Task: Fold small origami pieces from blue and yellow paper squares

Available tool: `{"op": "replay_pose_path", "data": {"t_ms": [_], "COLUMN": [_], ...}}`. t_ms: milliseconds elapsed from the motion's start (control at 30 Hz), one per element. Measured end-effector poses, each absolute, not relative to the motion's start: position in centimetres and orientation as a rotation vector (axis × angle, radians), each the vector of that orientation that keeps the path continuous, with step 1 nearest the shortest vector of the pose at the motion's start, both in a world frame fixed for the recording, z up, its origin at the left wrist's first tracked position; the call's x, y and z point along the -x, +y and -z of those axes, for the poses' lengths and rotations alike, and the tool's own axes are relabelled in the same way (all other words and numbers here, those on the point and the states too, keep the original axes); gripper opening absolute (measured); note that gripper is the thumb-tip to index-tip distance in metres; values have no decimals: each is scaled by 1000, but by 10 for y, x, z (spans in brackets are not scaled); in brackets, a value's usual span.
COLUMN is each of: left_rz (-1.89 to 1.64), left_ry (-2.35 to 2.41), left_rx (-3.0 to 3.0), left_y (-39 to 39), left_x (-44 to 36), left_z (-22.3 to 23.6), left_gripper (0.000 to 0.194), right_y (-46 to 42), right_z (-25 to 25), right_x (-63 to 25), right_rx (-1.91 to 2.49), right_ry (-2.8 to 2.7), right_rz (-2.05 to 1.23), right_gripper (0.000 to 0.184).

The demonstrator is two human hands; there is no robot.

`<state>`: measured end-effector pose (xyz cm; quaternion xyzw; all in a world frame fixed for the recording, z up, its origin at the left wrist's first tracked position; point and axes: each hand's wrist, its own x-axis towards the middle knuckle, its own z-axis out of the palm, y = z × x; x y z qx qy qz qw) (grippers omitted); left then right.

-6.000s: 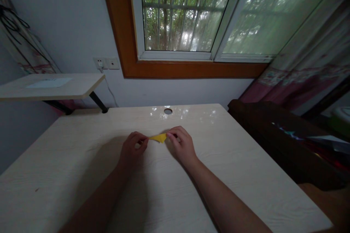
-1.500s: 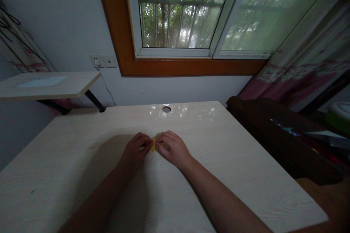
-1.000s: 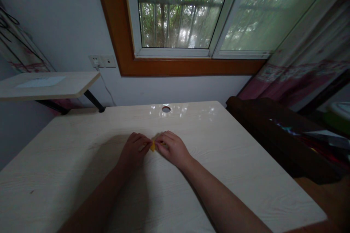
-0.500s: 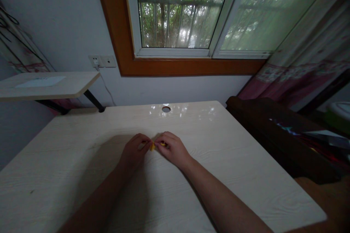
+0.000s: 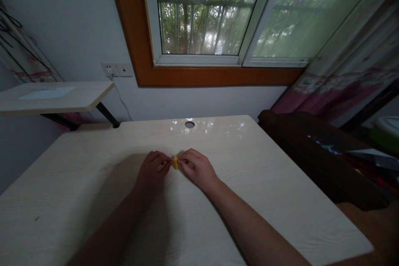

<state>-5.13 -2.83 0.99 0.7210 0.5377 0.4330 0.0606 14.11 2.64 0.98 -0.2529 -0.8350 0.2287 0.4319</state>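
A small yellow piece [image 5: 175, 162], too small to name exactly, sits between my two hands above the middle of the desk. My left hand [image 5: 153, 169] pinches its left side between thumb and forefinger. On the other side, my right hand [image 5: 197, 167] pinches its right side the same way. The piece looks soft and slightly ruffled, with its edges standing out between the fingertips. My fingers hide the parts they grip.
The pale wooden desk [image 5: 255, 199] has a round cable hole [image 5: 189, 124] near its back edge. A raised shelf [image 5: 90, 95] with a sheet of paper [image 5: 46, 93] stands at the back left. Dark furniture [image 5: 299, 141] borders the right side, below a curtain [image 5: 336, 79].
The yellow piece has shifted slightly up and right and shows more upright between my fingertips. A yellow bit visible under my right fingers before is now hidden. Both hands keep pinching.
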Motion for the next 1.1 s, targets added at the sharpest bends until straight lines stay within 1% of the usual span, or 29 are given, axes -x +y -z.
{"op": "replay_pose_path", "data": {"t_ms": [300, 500, 867, 1033, 1100], "left_rz": [-1324, -1267, -1161, -1153, -1161], "left_ry": [1578, 1635, 1602, 1529, 1496], "left_rx": [-2170, -2076, -1859, -1813, -1766], "left_y": [-28, -29, -32, -33, -33], "left_x": [50, 50, 45, 42, 42], "left_z": [-9, -6, -10, -6, -4], "left_gripper": [5, 7, 22, 37, 40], "right_y": [24, 24, 25, 26, 26], "right_z": [-13, -13, -10, -10, -9], "right_x": [-142, -140, -138, -138, -137], "right_rx": [596, 607, 700, 758, 779], "right_ry": [-2124, -2138, -2087, -2028, -2003], "right_rz": [-608, -626, -674, -697, -710], "right_gripper": [11, 8, 4, 3, 4]}}
